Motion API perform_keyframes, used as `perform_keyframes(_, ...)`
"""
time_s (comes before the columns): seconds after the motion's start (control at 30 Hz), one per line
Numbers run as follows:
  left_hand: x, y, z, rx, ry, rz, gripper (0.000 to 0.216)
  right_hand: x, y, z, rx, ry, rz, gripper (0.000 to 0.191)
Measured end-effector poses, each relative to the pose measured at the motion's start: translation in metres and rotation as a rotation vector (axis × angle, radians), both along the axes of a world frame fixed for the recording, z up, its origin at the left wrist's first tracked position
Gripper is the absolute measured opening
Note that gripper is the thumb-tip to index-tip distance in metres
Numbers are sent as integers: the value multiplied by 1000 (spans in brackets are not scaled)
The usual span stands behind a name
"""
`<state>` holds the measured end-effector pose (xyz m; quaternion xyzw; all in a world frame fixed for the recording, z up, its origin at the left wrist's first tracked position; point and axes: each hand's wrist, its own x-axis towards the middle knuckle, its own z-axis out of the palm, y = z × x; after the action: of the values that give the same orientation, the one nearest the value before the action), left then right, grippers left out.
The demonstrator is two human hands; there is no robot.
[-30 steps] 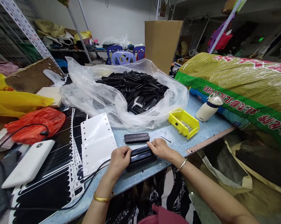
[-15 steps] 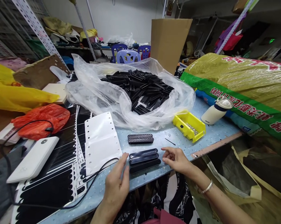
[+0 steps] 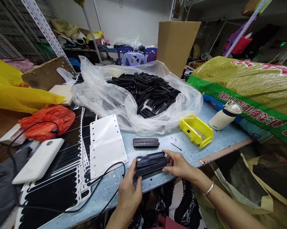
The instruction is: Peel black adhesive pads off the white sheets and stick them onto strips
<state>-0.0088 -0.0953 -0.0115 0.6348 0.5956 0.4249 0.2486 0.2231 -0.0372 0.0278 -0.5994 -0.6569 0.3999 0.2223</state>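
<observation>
Close to the table's front edge is a small set of long, round-ended black strips (image 3: pixel 151 163), with small holes at their ends. My left hand (image 3: pixel 130 187) has its thumb and fingers around their left ends. At the right ends, my right hand (image 3: pixel 179 163) pinches them between thumb and fingers. Whether the strips are fully off the table I cannot tell. Just behind them lies a stack of black pieces with a patterned top (image 3: pixel 146 143). A thin dark rod (image 3: pixel 176 146) rests to its right.
A yellow bin (image 3: pixel 185 126) with small metal parts stands right, near a cream bottle (image 3: pixel 221 119). Behind is a clear plastic bag (image 3: pixel 133 122) of black strips. White sheets (image 3: pixel 107 144), a cable (image 3: pixel 102 175) and a white power bank (image 3: pixel 39 160) lie left.
Both hands have closed in on the black strips from either side and now grip their ends. The strips sit closer together. The view has shifted slightly.
</observation>
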Motion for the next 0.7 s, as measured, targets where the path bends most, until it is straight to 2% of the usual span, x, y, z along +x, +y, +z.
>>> perform_keyframes(0.1, -1, -1, 2, -21, 9, -6, 59, 7, 3, 5, -53, 39, 6, 84)
perform_keyframes(0.17, -5, -2, 5, -16, 34, -2, 60, 14, 6, 6, -34, 88, -9, 81)
perform_keyframes(0.3, -9, -1, 20, 199, 147, -33, 59, 22, 18, 0, 178, 95, -161, 43)
perform_keyframes(0.4, 0, -3, 31, 369, 227, -160, 63, 12, 24, -4, 382, -31, -202, 33)
perform_keyframes(0.5, 14, -8, 37, 423, 308, -310, 61, -10, 25, 3, 638, -149, -84, 23)
perform_keyframes(0.57, 20, -9, 38, 439, 340, -373, 54, -26, 24, 10, 734, -170, 33, 20)
perform_keyframes(0.63, 19, -4, 37, 450, 357, -337, 49, -42, 25, 14, 749, -159, 138, 21)
perform_keyframes(0.7, 14, 4, 34, 455, 381, -228, 49, -54, 28, 12, 730, -151, 203, 20)
